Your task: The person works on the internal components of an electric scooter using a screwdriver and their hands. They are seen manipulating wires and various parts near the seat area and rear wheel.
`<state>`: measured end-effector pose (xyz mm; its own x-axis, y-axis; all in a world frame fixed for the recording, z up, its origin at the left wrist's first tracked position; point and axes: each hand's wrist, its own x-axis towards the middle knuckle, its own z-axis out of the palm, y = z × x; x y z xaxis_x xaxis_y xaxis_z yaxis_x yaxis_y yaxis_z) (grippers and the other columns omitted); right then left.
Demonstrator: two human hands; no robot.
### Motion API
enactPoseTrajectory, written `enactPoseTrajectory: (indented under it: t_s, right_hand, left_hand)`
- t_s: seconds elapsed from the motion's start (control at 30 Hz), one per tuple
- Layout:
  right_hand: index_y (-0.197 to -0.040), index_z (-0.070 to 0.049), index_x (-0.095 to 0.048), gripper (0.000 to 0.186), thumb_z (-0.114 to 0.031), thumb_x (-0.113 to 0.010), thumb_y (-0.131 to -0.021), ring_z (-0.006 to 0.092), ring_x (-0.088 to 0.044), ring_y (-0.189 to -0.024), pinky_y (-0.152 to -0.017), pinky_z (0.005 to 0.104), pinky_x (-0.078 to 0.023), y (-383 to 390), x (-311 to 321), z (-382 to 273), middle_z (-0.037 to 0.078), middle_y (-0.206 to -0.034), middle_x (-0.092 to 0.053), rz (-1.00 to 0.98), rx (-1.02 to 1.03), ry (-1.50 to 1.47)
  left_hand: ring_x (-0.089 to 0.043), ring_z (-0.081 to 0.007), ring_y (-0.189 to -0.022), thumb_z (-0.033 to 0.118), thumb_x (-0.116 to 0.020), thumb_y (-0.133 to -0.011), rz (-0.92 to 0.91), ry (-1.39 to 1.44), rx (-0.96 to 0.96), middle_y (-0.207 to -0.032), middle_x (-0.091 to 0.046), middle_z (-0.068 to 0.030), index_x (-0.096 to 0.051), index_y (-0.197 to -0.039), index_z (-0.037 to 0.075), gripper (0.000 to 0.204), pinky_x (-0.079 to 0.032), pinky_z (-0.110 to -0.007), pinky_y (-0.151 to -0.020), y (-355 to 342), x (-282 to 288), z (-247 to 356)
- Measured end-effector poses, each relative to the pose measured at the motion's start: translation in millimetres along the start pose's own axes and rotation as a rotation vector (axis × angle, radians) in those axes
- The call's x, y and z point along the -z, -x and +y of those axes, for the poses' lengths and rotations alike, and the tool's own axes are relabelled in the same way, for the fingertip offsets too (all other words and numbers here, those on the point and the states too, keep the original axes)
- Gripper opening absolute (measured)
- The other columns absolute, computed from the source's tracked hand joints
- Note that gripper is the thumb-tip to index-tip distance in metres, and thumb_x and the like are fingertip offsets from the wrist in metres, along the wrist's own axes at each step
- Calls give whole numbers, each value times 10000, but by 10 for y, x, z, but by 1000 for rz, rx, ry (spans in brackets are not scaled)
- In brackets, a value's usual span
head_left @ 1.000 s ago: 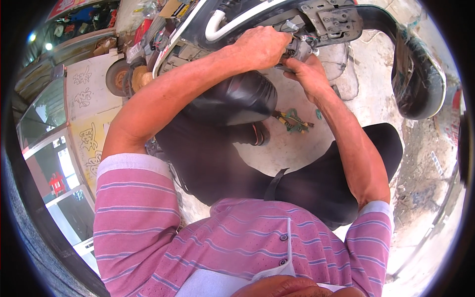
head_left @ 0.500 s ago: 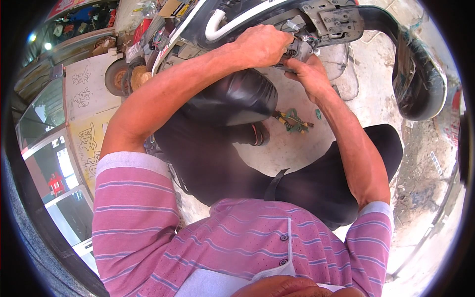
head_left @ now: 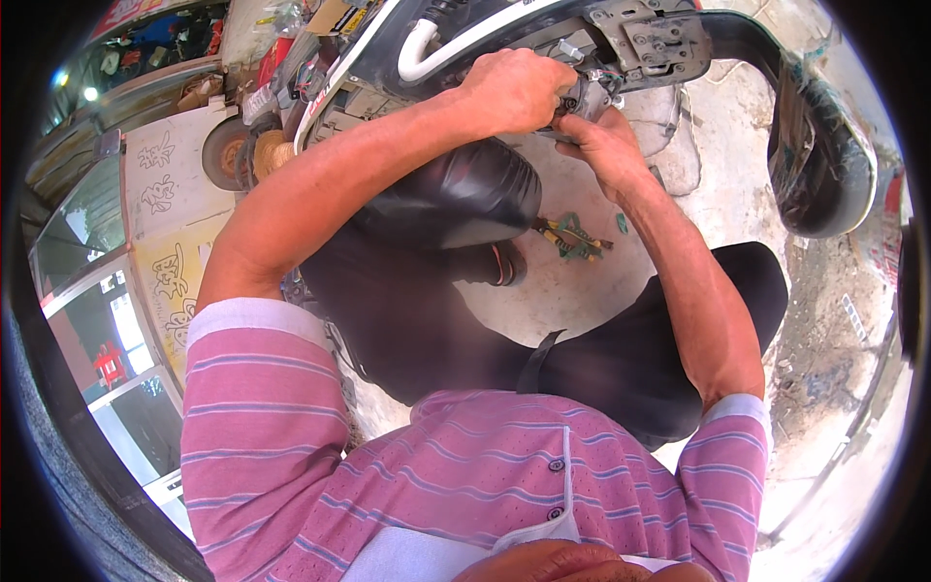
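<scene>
Both my hands meet at a small grey-and-black part with thin wires [head_left: 588,94] on the underside of a tilted two-wheeler, likely a scooter. My left hand [head_left: 519,89] reaches in from the left, its fingers curled down onto the part's left side; the fingertips are mostly hidden. From below, my right hand [head_left: 603,145] holds the part between thumb and fingers. What kind of part it is, I cannot make out. Right beside it sits a metal bracket with bolts [head_left: 664,48]. Above my left hand runs a thick white tube [head_left: 422,53] of the vehicle.
A glossy black padded seat-like thing [head_left: 456,194] lies under my left forearm. On the concrete floor rest green-and-yellow hand tools [head_left: 574,236], perhaps pliers. A curved black mudguard-like piece [head_left: 824,165] sticks out at right. Boxes and clutter [head_left: 335,17] stand at the upper left.
Hardly anything differs. My left fingers have turned slightly at the part, while my right hand keeps its place.
</scene>
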<state>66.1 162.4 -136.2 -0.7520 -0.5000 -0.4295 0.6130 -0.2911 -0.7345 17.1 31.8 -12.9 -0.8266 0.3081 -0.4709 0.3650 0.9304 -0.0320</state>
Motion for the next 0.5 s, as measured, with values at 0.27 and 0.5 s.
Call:
enactPoseTrajectory:
  t_s: [0.27,0.5]
  right_hand:
    - [-1264,-25,-629,387,-208,-686,-929,163,-666,-1094,-891,340,-567,-15,26,10,56,-1172,-706,-4,-22,29]
    - [-1256,-15,-632,386,-211,-684,-927,155,-657,-1095,-895,335,-566,-5,12,13,56,-1175,-705,4,-2,23]
  left_hand:
    - [-720,-376,-974,209,-710,-842,-61,-121,12,-981,-750,-148,-713,-1097,148,262,-568,-483,-812,31,75,116]
    - [-715,-384,-980,187,-705,-838,-9,-72,-4,-993,-744,-168,-723,-1090,125,260,-567,-486,-828,9,49,33]
